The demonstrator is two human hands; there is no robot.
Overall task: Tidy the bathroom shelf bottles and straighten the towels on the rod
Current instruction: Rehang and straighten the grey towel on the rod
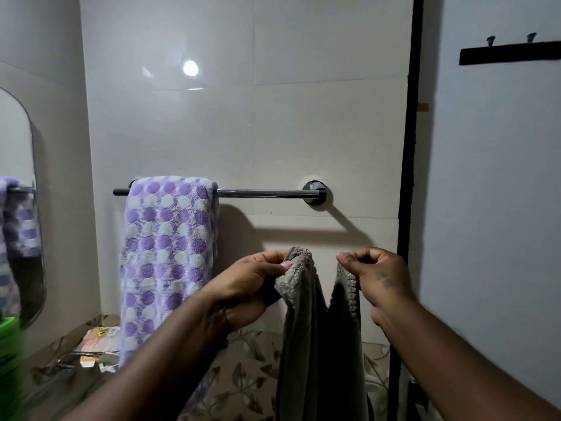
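A chrome towel rod (264, 193) runs across the tiled wall. A purple and white dotted towel (168, 253) hangs over its left end, draping down past the counter. Below the bare right part of the rod I hold a grey towel (315, 329) by its top edge. My left hand (258, 284) pinches one corner and my right hand (375, 275) pinches the other, a short gap between them. The grey towel hangs down in a fold between my hands, off the rod.
A mirror (18, 192) on the left wall reflects the dotted towel. Green containers (9, 344) stand at the left edge, and a crumpled packet (97, 341) lies on the leaf-patterned counter (243, 375). A black hook rack (510, 53) is on the right wall.
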